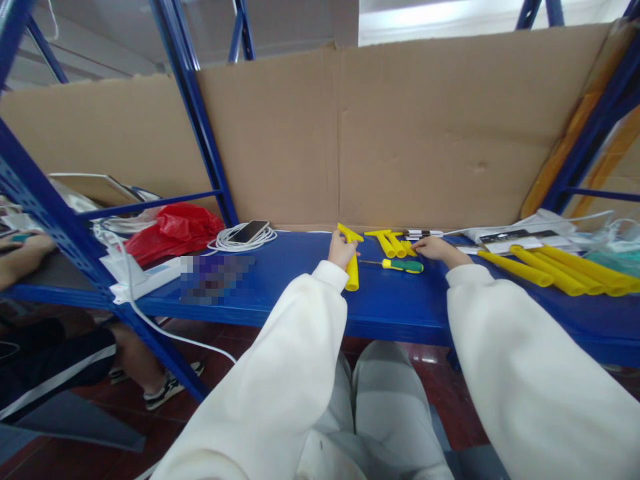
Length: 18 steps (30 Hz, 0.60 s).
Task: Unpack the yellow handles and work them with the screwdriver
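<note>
My left hand (342, 250) is closed round a yellow T-shaped piece (353, 275), its crossbar at the top and its tube pointing toward me. My right hand (431, 249) reaches the small yellow parts (395, 245) near the back of the blue shelf, its fingertips at the rightmost one; whether they grip it is too small to tell. Between my hands lies a screwdriver (404, 266) with a green and yellow handle, its shaft pointing left. Several long yellow tubes (565, 270) rest side by side to the right of my right hand.
On the blue shelf (290, 287), a phone (250, 231) lies on a coiled white cable, beside a red bag (175, 230) and a white power strip (155, 279). Cardboard (400, 140) stands behind. Blue posts flank the shelf; another person sits at far left.
</note>
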Tool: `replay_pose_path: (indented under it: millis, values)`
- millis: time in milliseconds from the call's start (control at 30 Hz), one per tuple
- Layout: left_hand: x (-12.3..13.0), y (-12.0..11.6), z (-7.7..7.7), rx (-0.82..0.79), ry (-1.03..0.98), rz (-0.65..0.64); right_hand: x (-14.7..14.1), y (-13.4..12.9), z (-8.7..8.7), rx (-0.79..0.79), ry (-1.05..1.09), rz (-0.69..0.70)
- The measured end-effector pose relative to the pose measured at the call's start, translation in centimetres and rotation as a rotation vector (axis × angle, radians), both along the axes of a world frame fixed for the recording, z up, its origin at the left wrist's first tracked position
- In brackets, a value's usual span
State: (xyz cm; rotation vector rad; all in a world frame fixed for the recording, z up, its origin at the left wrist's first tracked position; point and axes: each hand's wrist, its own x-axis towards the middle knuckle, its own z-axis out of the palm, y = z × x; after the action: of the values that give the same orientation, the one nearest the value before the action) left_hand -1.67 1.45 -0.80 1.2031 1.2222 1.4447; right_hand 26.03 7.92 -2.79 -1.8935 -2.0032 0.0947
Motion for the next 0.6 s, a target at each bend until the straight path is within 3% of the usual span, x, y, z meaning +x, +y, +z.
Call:
replay_pose_path:
  millis: [333, 600]
  values:
    - [0.0, -0.4, 0.2, -0.050, 0.176, -0.071, -0.1, 0.1, -0.1, -0.006, -0.047, 0.026]
    - [-0.4, 2.1, -1.6, -0.029, 0.329, -0.055, -0.9, -0.5, 0.3, -0.019, -0.031, 0.026]
